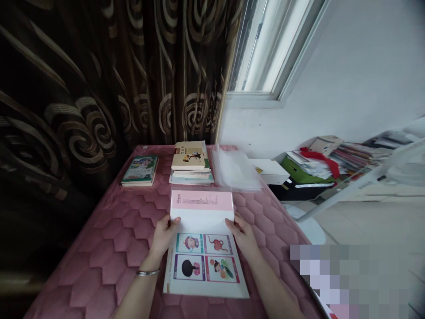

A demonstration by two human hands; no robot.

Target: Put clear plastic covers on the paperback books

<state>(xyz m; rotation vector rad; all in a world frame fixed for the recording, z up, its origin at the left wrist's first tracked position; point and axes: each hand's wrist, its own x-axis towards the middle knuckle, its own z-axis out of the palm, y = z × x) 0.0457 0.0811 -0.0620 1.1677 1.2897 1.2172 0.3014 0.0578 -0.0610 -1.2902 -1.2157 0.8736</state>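
An open picture book [201, 225] lies flat or nearly so at the front middle of the pink quilted surface. Its far part has a pink strip of small print, then a plain white area; the near part shows four framed cartoon pictures. My left hand [163, 235] grips the left edge, thumb on top, with a silver bangle on that wrist. On the right edge my right hand [244, 235] holds the book in the same way. The fingers under both edges are partly hidden. Beyond the book lies a pile of clear plastic sheets [234, 170], probably book covers.
At the back stands a stack of books [188, 160], with a smaller green-covered stack [140, 170] to its left. A white box [271, 171] and a green bin of papers [295, 168] are off to the right. Dark patterned curtains [149, 75] hang behind.
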